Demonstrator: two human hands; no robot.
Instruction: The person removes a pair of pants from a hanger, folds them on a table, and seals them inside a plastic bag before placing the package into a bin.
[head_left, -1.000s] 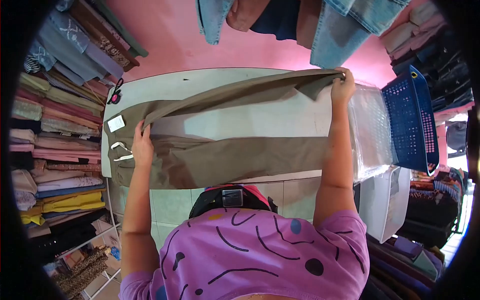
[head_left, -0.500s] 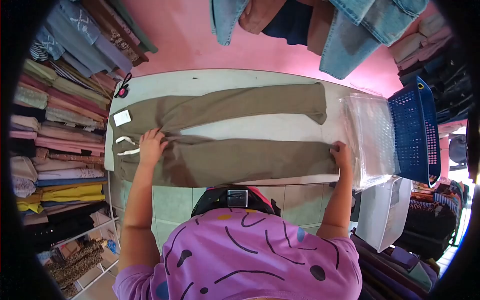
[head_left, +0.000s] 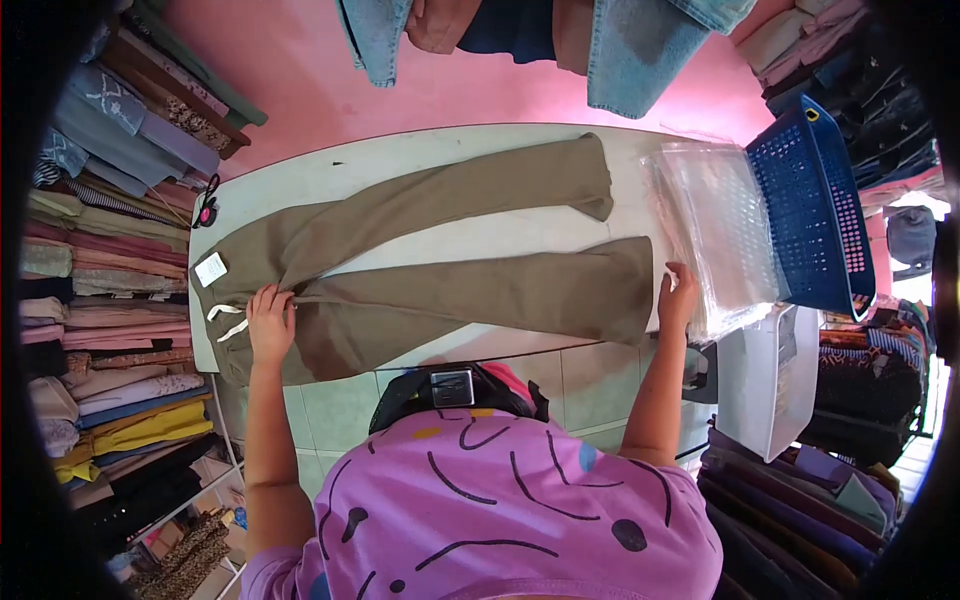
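Observation:
A pair of olive-brown trousers [head_left: 480,285] lies lengthwise on the white table, waist to the left, legs apart toward the right. A white tag [head_left: 211,269] and a white drawstring [head_left: 226,322] show at the waist. My left hand [head_left: 270,322] rests on the cloth below the crotch, beside the drawstring, fingers laid over the fabric. Just past the hem of the nearer leg is my right hand [head_left: 680,293], its thumb and forefinger apart, with a small gap to the cloth. It is close to a stack of clear plastic bags [head_left: 715,225].
The white table [head_left: 420,350] stands against a pink wall. A blue basket [head_left: 812,220] sits at its right end, and a black-and-pink item [head_left: 206,212] at the far left corner. Folded clothes [head_left: 110,345] fill shelves on the left; jeans [head_left: 640,55] hang above.
The nearer leg has shifted away from me, and its hem is now clear of my right hand, which has opened. My left hand stays on the trousers. The whole view has turned slightly.

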